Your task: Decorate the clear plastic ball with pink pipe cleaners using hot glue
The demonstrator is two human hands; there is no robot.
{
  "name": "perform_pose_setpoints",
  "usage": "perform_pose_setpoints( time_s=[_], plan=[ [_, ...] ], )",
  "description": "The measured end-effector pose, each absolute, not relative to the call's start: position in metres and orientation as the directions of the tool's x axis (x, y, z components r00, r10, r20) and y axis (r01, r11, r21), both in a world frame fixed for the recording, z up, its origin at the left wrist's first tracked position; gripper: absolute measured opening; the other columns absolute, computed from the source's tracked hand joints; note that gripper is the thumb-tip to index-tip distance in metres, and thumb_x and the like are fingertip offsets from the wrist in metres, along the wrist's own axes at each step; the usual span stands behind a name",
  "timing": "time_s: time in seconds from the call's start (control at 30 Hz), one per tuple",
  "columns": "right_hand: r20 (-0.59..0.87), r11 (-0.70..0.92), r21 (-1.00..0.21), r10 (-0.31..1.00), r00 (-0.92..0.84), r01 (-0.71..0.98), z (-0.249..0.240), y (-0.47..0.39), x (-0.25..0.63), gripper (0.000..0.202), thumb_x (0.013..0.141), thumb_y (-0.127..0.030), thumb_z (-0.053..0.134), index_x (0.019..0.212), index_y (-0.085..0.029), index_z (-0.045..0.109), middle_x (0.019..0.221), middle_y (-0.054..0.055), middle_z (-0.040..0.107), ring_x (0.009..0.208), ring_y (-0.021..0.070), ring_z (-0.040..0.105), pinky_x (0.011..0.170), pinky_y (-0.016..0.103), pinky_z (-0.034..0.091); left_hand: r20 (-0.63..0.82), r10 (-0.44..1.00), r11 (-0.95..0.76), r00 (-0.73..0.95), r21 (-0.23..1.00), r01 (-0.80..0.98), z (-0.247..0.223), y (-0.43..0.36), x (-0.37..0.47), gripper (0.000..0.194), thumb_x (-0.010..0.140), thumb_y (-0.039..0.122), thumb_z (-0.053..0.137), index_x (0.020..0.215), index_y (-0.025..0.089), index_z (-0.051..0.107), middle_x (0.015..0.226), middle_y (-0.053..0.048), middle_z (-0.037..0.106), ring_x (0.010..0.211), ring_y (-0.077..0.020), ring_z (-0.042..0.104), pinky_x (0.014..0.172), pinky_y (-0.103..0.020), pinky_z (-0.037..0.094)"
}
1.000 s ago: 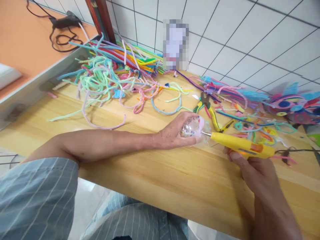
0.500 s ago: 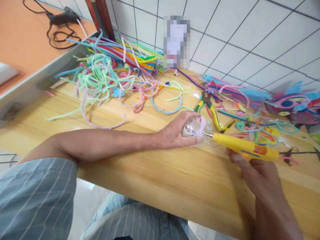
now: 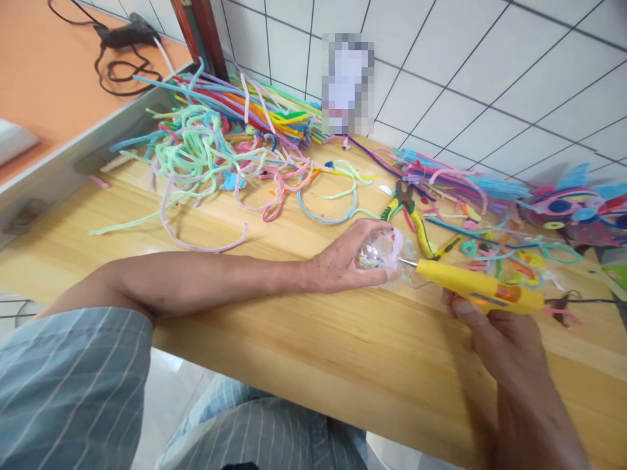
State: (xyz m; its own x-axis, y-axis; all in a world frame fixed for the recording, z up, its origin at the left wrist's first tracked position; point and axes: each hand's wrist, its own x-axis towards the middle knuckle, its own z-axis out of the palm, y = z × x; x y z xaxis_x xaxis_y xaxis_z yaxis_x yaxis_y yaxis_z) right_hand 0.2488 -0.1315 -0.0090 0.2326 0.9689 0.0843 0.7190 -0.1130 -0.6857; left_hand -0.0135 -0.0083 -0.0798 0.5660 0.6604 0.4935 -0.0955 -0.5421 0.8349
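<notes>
Above the wooden table, my left hand (image 3: 340, 260) is closed around a clear, rounded plastic object (image 3: 375, 251) with colourful bits inside. A lilac pipe cleaner (image 3: 396, 247) runs along its right side. My right hand (image 3: 494, 326) grips a yellow glue gun (image 3: 465, 279), its metal nozzle pointing left. The nozzle tip is at or very close to the lilac strip; whether they touch I cannot tell. Just behind the clear object lie yellow-and-green pliers (image 3: 414, 219), handles spread.
Tangled pipe cleaners (image 3: 196, 147) and a long multicoloured bundle (image 3: 255, 108) lie at the back left. More pipe cleaners (image 3: 445, 173) and scraps stretch along the tiled wall (image 3: 441, 59). A blurred-out phone-like object (image 3: 347, 81) leans there. The gun's cord (image 3: 588, 300) runs right.
Both hands stay almost in place, the glue gun's nozzle still at the lilac strip. The whole view has shifted very slightly.
</notes>
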Motion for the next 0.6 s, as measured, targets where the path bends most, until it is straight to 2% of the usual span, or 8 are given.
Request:
perform_pose_setpoints(
  time_s=[0.6],
  plan=[
    [0.085, -0.068, -0.707, 0.980, 0.180, 0.704, -0.0063, -0.1316, 0.2503, 0.030, 0.080, -0.060, 0.072, 0.074, -0.031, 0.071, 0.074, 0.001, 0.071, 0.079, 0.0294, 0.071, 0.082, 0.045, 0.059, 0.491, 0.661, -0.548, 0.568, 0.832, -0.081, -0.0807, -0.0085, -0.0136, 0.069, 0.091, 0.054, 0.075, 0.145, 0.019, 0.049, 0.144, -0.018, 0.059, 0.134, -0.0297, 0.060, 0.116, -0.048, 0.051]
  ],
)
